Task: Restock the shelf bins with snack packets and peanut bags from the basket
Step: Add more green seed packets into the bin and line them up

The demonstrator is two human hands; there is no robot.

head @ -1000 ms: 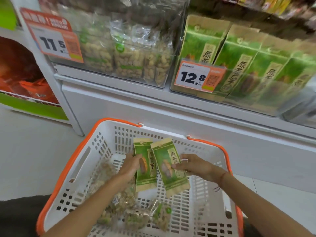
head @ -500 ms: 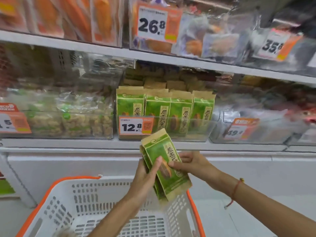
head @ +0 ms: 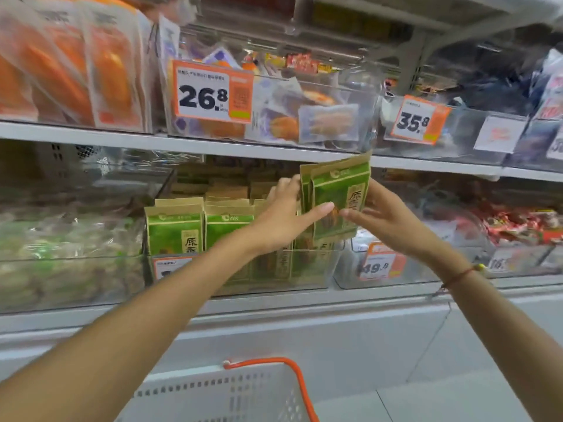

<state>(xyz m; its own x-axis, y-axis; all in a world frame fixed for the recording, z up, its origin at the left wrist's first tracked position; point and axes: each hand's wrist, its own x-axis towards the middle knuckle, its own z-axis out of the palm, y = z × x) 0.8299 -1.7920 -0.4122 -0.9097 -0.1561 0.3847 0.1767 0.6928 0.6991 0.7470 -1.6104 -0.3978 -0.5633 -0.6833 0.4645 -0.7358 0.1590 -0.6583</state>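
Note:
Two green-and-tan snack packets are held upright together, just above the right end of a clear shelf bin. My left hand grips them from the left, thumb across the front. My right hand holds their right edge, fingertips on the front. The bin holds several matching green packets in rows. To its left another clear bin holds bags of peanuts. The white basket with an orange rim sits below; its contents are out of view.
A shelf board runs just above the held packets, carrying bins with orange price tags 26.8 and 35.8. Right of the green packets' bin stands a bin of red snacks. A white cabinet front lies below the shelf.
Both hands lifted the two green packets out of the basket and up to the shelf bin of matching packets. The view has tilted up from the basket to the shelves.

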